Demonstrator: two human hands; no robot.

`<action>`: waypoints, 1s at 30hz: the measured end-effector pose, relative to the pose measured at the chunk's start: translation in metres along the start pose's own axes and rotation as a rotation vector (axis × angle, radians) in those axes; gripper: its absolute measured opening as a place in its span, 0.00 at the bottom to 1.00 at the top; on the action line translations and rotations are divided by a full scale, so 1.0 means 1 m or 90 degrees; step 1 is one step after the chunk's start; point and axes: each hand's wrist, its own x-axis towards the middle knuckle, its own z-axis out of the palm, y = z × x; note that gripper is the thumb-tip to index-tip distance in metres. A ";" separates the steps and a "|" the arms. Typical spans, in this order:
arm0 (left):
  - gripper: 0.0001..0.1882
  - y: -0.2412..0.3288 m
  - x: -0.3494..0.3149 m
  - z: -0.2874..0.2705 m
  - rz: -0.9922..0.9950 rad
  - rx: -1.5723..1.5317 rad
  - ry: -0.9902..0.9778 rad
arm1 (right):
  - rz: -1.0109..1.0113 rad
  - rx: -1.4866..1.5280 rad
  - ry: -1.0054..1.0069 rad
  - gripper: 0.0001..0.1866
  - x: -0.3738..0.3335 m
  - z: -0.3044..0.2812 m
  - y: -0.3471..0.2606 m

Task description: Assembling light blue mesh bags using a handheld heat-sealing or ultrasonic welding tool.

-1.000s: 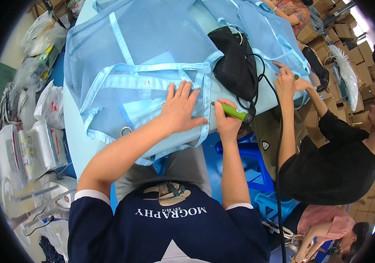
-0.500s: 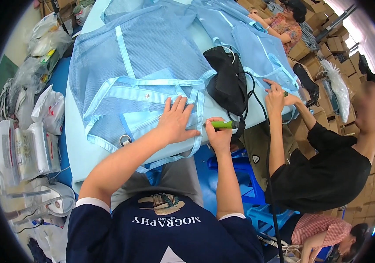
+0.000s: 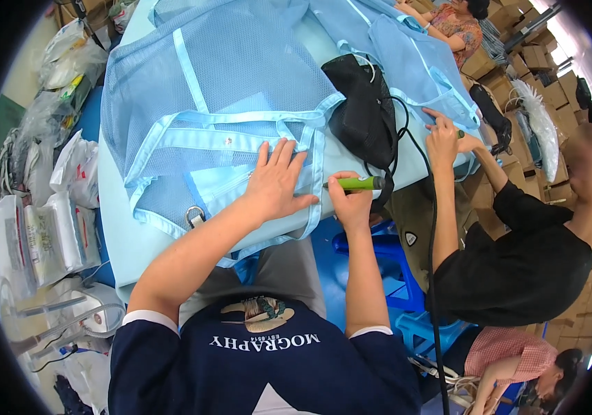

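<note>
A light-blue mesh bag [image 3: 247, 66] with pale-blue trim is spread over the table in front of me. My left hand [image 3: 275, 181] lies on it palm down, fingers outstretched, across the strap and trim near its right edge. My right hand [image 3: 351, 202] is closed round a thick green pen-shaped tool [image 3: 363, 183]; its dark thin tip points left, close to the bag's trim. Whether the tip touches the fabric, I cannot tell. A metal snap [image 3: 229, 141] shows on the strap, and a metal D-ring [image 3: 194, 216] lies at the bag's near edge.
A black bag-like bundle [image 3: 359, 114] with a cord lies right of my bag. Beyond it, a co-worker in black handles another blue mesh bag [image 3: 417, 76]. A black cable [image 3: 433, 277] hangs at right. Blue stools [image 3: 386, 273] stand below; plastic-wrapped packages [image 3: 74, 235] line the left.
The whole view has shifted slightly. My left hand stays flat on the bag and my right hand keeps the green tool by its edge. The co-worker's hands remain at the other bag.
</note>
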 end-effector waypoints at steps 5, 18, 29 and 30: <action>0.46 0.003 0.000 -0.002 0.006 -0.018 0.014 | 0.031 0.052 -0.004 0.06 -0.005 0.002 0.002; 0.45 -0.001 0.000 -0.001 0.000 -0.023 0.012 | 0.018 0.041 -0.015 0.06 -0.003 0.005 -0.005; 0.46 0.002 -0.002 -0.003 -0.013 -0.016 -0.021 | 0.058 0.086 -0.092 0.04 -0.012 0.010 -0.006; 0.46 0.003 -0.001 -0.004 -0.011 -0.017 -0.022 | 0.075 0.074 -0.076 0.05 -0.008 0.012 -0.013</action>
